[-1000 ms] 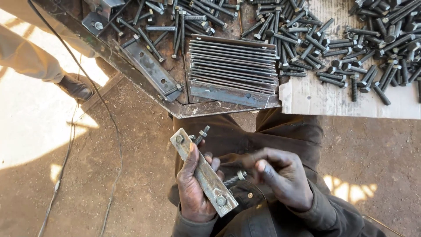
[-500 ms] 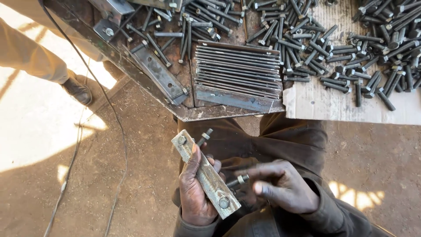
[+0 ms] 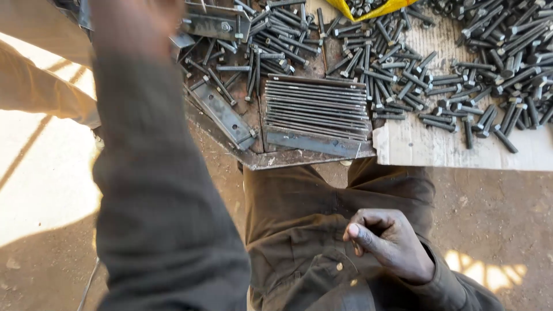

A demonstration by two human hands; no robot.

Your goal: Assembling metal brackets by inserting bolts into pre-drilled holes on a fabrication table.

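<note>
The left hand [image 3: 135,23], formerly holding the flat bracket in the lap, is reaching up to the table [image 3: 461,150]; its fingers are blurred, state undeterminable. The right hand [image 3: 389,242] is resting fisted, fingers together, possibly enclosing a bolt. A bracket [image 3: 222,112] is lying just below the left fingers. Judged step: setting down or fetching a bracket; next, locating one precisely.

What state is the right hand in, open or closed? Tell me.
Closed. The right hand rests in a loose fist over the lap, fingers curled in and thumb across them. Whether it holds anything inside cannot be told.
</note>
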